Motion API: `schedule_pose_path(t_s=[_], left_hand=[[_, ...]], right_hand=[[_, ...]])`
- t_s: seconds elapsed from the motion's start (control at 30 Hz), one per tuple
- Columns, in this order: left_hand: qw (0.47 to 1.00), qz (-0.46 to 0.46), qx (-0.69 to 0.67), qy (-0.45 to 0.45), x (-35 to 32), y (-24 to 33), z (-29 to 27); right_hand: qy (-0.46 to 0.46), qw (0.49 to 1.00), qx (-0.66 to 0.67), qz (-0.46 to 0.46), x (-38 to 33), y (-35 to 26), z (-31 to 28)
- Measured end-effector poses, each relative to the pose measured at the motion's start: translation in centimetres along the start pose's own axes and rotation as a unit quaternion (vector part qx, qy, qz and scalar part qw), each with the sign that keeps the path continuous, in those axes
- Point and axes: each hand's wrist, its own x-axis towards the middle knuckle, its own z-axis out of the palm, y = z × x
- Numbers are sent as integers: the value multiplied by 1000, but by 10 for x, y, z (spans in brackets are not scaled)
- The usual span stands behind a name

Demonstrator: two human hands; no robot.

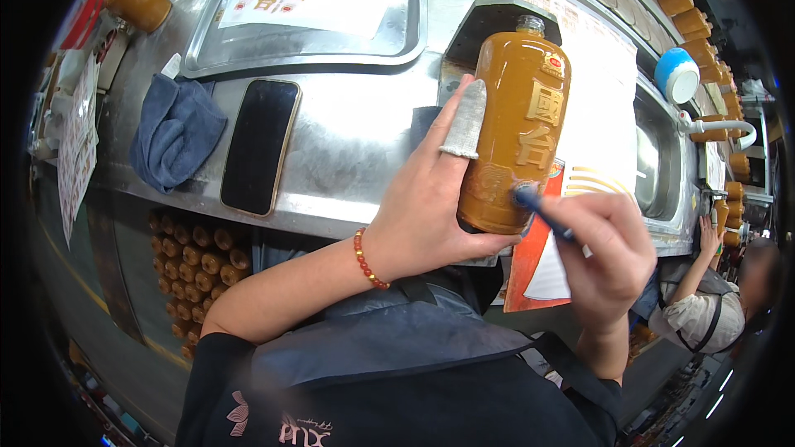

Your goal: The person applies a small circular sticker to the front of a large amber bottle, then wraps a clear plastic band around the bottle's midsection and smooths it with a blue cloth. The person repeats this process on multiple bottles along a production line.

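My left hand (pixel 426 199) grips an amber-brown bottle (pixel 505 132) by its side and base, with a whitish cloth finger cover (pixel 469 120) on one finger. The bottle has a clear, uncapped neck, raised gold characters and a small red emblem; it leans slightly, neck away from me. In my right hand (pixel 609 248) is a slim dark-blue-handled tool (pixel 548 215), its rounded tip touching the bottle's lower right side. Whether that tip has bristles is too blurred to tell. Behind the bottle's neck stands a dark angular metal stand (pixel 480 29).
A metal tray (pixel 306 56) holds a sheet of gold-and-red stickers (pixel 331 0). Left of me lie a black phone (pixel 261 147) and a blue cloth (pixel 175 128). A sink (pixel 658 157) and a blue-white roll (pixel 677 76) are on the right. Another person (pixel 704 314) works beyond.
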Motion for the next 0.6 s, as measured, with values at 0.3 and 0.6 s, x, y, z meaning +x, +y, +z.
schedule_pose_path(t_s=[0.3, 0.6], left_hand=[[1000, 7, 2, -16, -1, -6, -1], [998, 60, 15, -5, 6, 8, -11]], right_hand=[[5, 997, -42, -71, 5, -3, 2], [-23, 994, -49, -98, 5, -8, 9]])
